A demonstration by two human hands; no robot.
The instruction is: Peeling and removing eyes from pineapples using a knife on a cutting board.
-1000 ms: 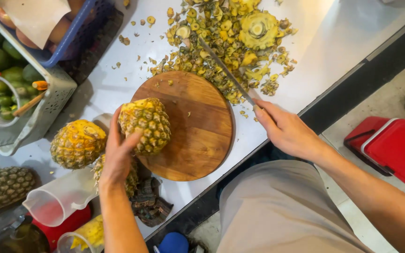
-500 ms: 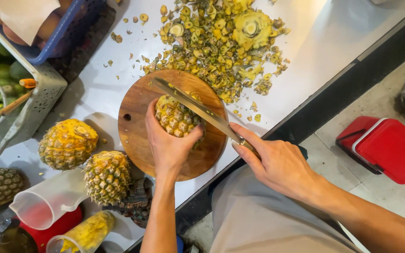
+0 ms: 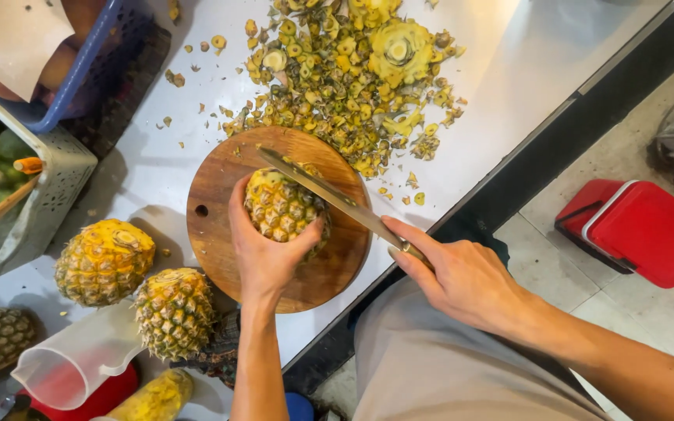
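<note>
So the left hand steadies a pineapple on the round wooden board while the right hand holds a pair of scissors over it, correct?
Not quite: the right hand holds a long knife, not scissors. The head view shows its blade laid across the pineapple, which the left hand steadies on the round wooden board.

A crownless pineapple (image 3: 282, 206) — rough, yellow-green, still in its skin — stands on the round wooden board, wrapped by the left hand's fingers (image 3: 237, 204). A long knife (image 3: 329, 195) lies slantwise across its top, handle within the right hand's fingers (image 3: 407, 234).
</note>
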